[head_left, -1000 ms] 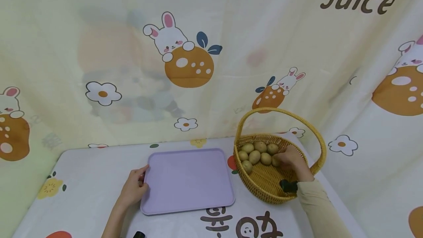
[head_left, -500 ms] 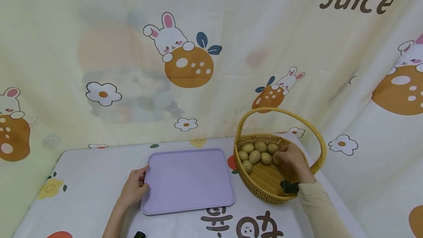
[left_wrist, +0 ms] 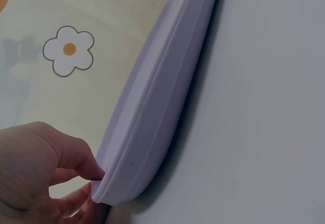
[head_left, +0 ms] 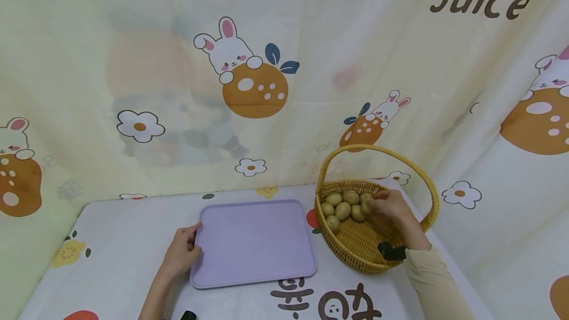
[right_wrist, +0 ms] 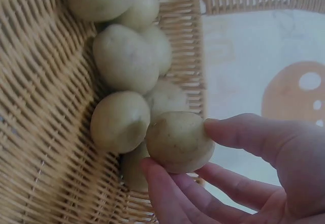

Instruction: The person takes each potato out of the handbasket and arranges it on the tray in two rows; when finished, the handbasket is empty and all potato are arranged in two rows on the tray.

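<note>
My left hand [head_left: 180,252] grips the left edge of a light purple rectangular tray [head_left: 255,243] that lies on the table. In the left wrist view, the thumb is over the tray's rim [left_wrist: 152,102] and fingers are at its underside. Over the inside of a wicker basket [head_left: 355,242], my right hand [head_left: 394,207] pinches a potato [right_wrist: 180,141] between thumb and fingertips. Several other potatoes [head_left: 343,210] cluster along the basket's far left side, close beside the held one. Part of the held potato is hidden by the fingers in the head view.
The basket's tall arched handle [head_left: 378,148] rises over the potatoes, and my right forearm [head_left: 433,280] reaches in at the near right. A printed curtain [head_left: 293,137] hangs right behind the table. The white tablecloth [head_left: 120,246] carries printed flowers and lettering.
My right hand has raised the potato slightly from its spot in the basket, moving up and a little left in the head view. The left hand and tray stay put.
</note>
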